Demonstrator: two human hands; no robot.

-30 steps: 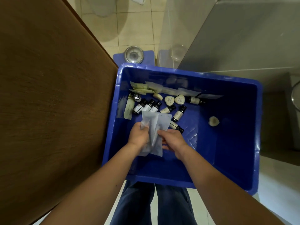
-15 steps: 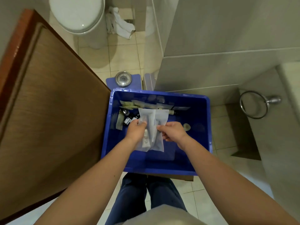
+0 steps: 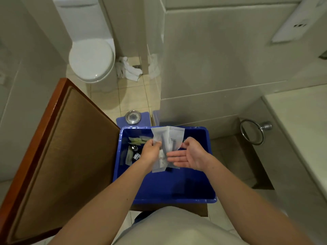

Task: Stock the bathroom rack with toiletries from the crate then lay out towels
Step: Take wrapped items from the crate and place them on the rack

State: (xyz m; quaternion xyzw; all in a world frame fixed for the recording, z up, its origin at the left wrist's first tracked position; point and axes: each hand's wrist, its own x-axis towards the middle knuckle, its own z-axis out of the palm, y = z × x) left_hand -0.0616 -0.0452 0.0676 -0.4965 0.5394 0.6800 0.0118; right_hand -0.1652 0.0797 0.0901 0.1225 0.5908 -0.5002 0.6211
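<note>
Several thin packets (image 3: 168, 138) are being held up in the middle of the frame, just over the blue crate (image 3: 177, 190). For a good job, they are needing to be squared into one neat stack and gripped well, so none is being dropped. They are being pinched at their left side by the left hand (image 3: 150, 152). The right hand (image 3: 192, 156) is being held wide open, palm up, at their lower right edge; touching cannot be told.

Both bare forearms stretched forward, left hand (image 3: 150, 151) pinching clear packets (image 3: 168, 138), right hand (image 3: 192, 156) just beside them, fingers straight, palm turned inward.
</note>
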